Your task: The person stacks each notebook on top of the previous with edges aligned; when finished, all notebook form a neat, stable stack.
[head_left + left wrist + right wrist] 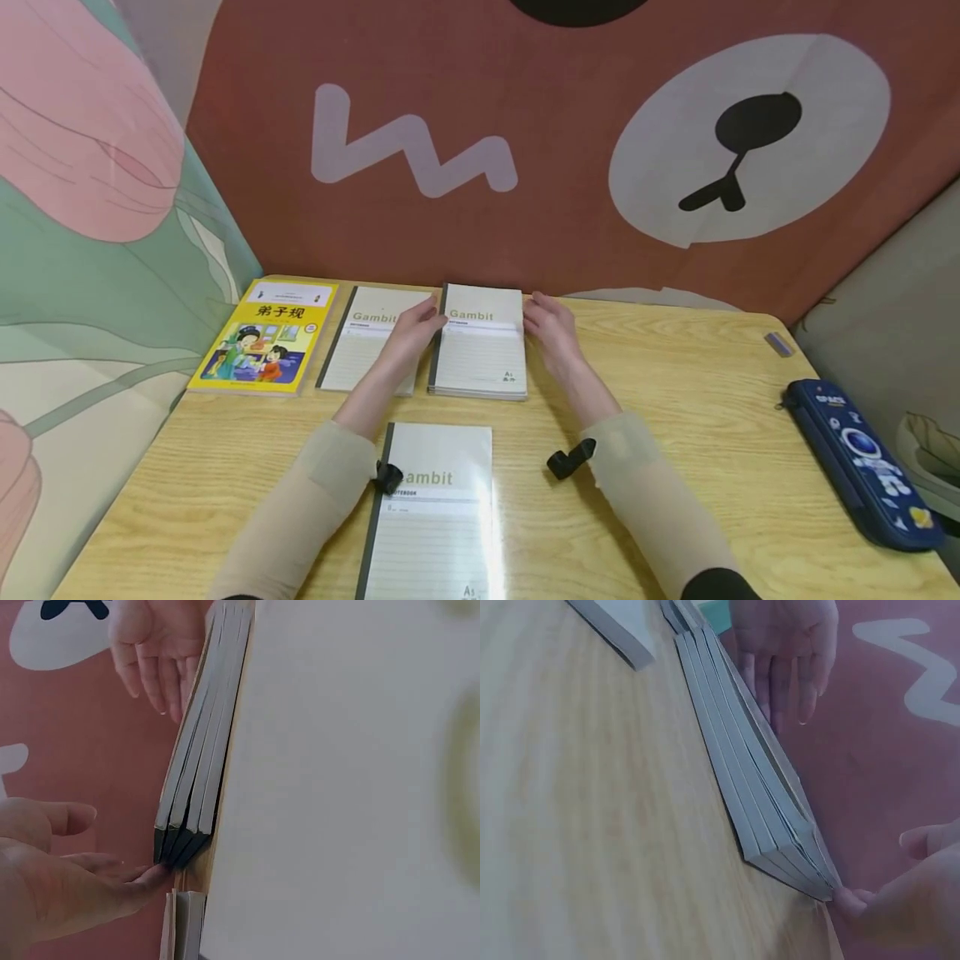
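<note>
A stack of several Gambit notebooks (pixel 483 358) lies near the back of the table, between my two hands. On its dark spine side is my left hand (pixel 414 327), with fingertips right at the edge. My right hand (pixel 553 329) is along the opposite edge, fingers extended and touching the far corner. The left wrist view shows the stack's spines (pixel 180 844) meeting the left fingertips, slightly staggered. From the right wrist, the page edges (pixel 754 802) run close together. Another Gambit notebook (pixel 367 350) lies left of the stack, partly behind my left hand.
A yellow picture-covered book (pixel 262 337) lies at the far left. Nearer me, between my forearms, is another Gambit notebook (pixel 431 533). At the right are a blue space pencil case (pixel 862 467) and a small eraser-like block (pixel 780 344). A printed cloth (pixel 465 225) rises behind the table.
</note>
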### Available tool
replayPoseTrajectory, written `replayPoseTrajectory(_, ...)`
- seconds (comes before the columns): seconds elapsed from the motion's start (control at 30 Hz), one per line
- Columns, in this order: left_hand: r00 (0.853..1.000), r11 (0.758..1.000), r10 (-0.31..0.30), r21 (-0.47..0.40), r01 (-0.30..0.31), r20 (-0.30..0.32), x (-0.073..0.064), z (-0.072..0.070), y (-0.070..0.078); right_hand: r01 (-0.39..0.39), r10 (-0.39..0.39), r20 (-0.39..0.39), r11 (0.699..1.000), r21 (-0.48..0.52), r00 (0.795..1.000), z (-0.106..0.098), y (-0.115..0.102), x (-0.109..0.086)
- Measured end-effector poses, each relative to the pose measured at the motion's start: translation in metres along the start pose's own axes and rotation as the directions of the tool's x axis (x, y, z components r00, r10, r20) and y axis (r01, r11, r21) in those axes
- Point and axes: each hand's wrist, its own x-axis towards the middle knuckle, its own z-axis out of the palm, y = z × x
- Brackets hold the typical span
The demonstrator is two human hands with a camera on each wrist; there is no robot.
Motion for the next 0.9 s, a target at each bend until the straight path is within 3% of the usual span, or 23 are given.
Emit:
replayPoseTrajectory(0.33, 0.992, 0.998, -0.040, 0.056, 0.034, 0.119, -0.019, -0.008, -0.007, -0.099, 0.111, 0.071, 0.984, -0.151, 0.991, -0.003, 0.003, -0.030)
replayPoseTrajectory(0.57, 0.974, 0.996, -0.049, 0.080, 0.032, 0.223, -0.027, -0.010, -0.010, -0.105, 0.126, 0.115, 0.979, -0.176, 0.985, -0.001, 0.008, -0.040)
replayPoseTrajectory(0.9, 0.972, 0.995, -0.077, 0.082, 0.060, 0.223, -0.027, -0.006, -0.006, -0.091, 0.113, 0.121, 0.981, -0.173, 0.986, -0.005, 0.003, -0.045)
